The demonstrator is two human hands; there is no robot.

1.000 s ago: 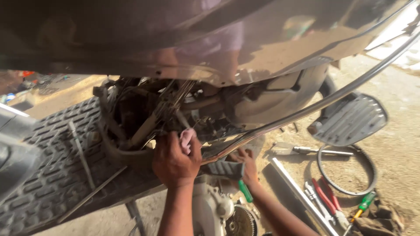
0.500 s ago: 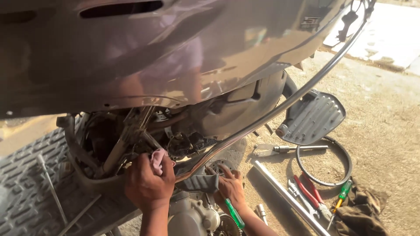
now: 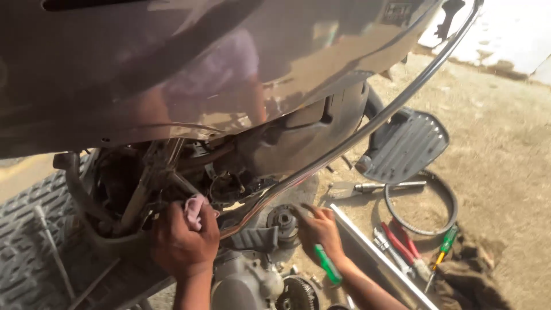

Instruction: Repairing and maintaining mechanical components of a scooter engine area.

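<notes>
Left hand (image 3: 183, 244) grip pinches a pink rag (image 3: 194, 209); right hand (image 3: 321, 229) fingers spread on the engine pulley (image 3: 283, 219)

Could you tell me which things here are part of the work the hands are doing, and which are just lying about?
In hand:
left hand with pink rag
right hand at round engine part
green-handled tool

Lying about:
red-handled pliers
green screwdriver
rubber ring
footrest plate
</notes>
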